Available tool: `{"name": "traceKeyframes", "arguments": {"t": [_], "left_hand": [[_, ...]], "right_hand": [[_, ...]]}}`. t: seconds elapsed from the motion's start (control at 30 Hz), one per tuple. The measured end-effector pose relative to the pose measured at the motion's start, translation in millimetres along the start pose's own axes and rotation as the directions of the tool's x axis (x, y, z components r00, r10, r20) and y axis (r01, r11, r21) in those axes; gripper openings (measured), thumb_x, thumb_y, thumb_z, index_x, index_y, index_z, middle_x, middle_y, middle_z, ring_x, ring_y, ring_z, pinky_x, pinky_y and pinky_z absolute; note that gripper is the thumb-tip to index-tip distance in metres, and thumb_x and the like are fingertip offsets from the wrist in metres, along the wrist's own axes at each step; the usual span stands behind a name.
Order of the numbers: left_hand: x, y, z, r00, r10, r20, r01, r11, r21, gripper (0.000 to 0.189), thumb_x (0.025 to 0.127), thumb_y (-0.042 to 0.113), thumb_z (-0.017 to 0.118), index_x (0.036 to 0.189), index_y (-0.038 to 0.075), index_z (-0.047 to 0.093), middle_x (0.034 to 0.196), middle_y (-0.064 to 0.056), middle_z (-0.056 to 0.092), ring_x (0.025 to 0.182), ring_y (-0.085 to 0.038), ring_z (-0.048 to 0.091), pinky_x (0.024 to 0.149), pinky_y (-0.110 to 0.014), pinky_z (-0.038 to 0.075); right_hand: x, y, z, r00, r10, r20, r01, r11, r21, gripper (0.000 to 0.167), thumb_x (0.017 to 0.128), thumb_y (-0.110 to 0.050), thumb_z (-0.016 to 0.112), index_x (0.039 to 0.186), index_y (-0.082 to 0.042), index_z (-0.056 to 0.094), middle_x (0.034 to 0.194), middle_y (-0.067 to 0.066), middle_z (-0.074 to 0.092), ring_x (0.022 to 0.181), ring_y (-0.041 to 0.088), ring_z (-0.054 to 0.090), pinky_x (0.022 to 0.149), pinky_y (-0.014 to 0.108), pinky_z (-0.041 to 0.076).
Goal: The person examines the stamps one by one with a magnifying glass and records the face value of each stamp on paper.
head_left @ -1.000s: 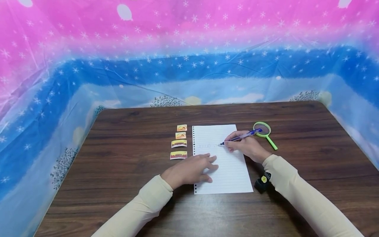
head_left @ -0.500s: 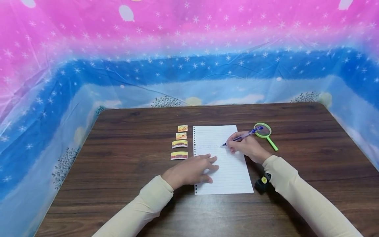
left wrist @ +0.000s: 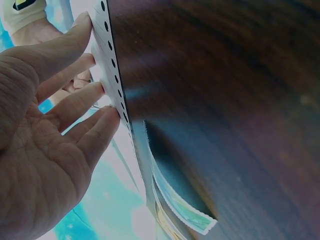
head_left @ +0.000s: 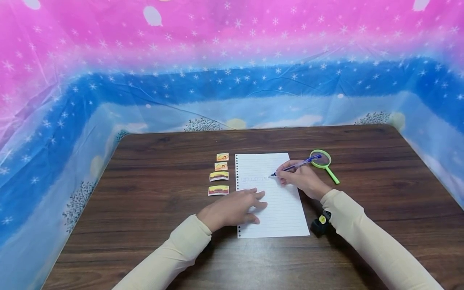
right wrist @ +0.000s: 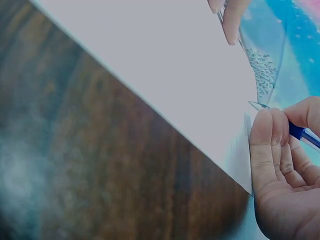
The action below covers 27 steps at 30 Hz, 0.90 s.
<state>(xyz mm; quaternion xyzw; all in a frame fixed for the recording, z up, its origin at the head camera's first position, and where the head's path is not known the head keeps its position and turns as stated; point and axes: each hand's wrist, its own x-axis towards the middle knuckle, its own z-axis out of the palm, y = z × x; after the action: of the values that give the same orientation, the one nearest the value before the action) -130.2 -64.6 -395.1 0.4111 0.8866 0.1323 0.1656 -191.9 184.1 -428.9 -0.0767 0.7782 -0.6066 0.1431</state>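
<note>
A lined sheet of paper (head_left: 275,217) with punched holes down its left edge lies on the table. My right hand (head_left: 303,179) pinches a blue pen (head_left: 299,165) between thumb and fingers, its tip on the paper at the end of a faint handwritten line (head_left: 253,179). The pen (right wrist: 296,131) also shows in the right wrist view, tip at the sheet. My left hand (head_left: 235,207) rests on the sheet's left part with fingers spread. In the left wrist view the fingertips (left wrist: 111,115) of that hand touch the paper (left wrist: 104,45) near its holes.
Several small stamps (head_left: 218,190) lie in a column left of the sheet; one stamp (left wrist: 182,205) curls up from the wood. A green magnifying glass (head_left: 332,175) lies to the right. Patterned cloth (head_left: 232,80) hangs behind the brown table (head_left: 145,225).
The pen tip has shifted slightly to the right, and the written line has grown by a mark or so. My left hand stays in place on the sheet.
</note>
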Motion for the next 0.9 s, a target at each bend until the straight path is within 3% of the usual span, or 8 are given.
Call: {"name": "traceKeyframes", "arguments": {"t": [0.37, 0.67, 0.9], "left_hand": [[0.1, 1.9, -0.7, 1.000, -0.001, 0.006, 0.001, 1.000, 0.007, 0.051, 0.093, 0.028, 0.075, 0.140, 0.011, 0.062, 0.155, -0.009, 0.044, 0.146, -0.028, 0.037, 0.116, -0.037, 0.035], [1.0, 4.8, -2.7, 1.000, -0.026, -0.009, 0.026, 1.000, -0.008, 0.049, 0.091, 0.026, 0.079, 0.135, 0.010, 0.067, 0.153, -0.010, 0.047, 0.144, -0.026, 0.042, 0.115, -0.037, 0.036], [2.1, 4.1, -8.6, 0.997, -0.004, -0.080, 0.004, 1.000, 0.002, 0.045, 0.090, 0.026, 0.080, 0.131, 0.011, 0.070, 0.149, -0.011, 0.053, 0.140, -0.025, 0.047, 0.114, -0.037, 0.038]], "right_hand": [[0.4, 3, -1, 0.999, -0.044, 0.029, 0.044, 0.999, -0.001, 0.024, 0.096, -0.013, 0.071, 0.108, 0.007, 0.066, 0.091, 0.019, 0.068, 0.079, 0.022, 0.068, 0.075, 0.033, 0.060], [-2.1, -3, -7, 1.000, 0.016, 0.003, -0.016, 1.000, -0.007, 0.029, 0.096, -0.020, 0.072, 0.112, 0.002, 0.066, 0.094, 0.019, 0.066, 0.081, 0.024, 0.065, 0.074, 0.032, 0.058], [-8.0, -10, -17, 1.000, 0.004, -0.019, -0.004, 0.999, -0.037, 0.031, 0.094, -0.027, 0.075, 0.108, -0.001, 0.065, 0.091, 0.021, 0.064, 0.072, 0.022, 0.060, 0.068, 0.033, 0.054]]}}
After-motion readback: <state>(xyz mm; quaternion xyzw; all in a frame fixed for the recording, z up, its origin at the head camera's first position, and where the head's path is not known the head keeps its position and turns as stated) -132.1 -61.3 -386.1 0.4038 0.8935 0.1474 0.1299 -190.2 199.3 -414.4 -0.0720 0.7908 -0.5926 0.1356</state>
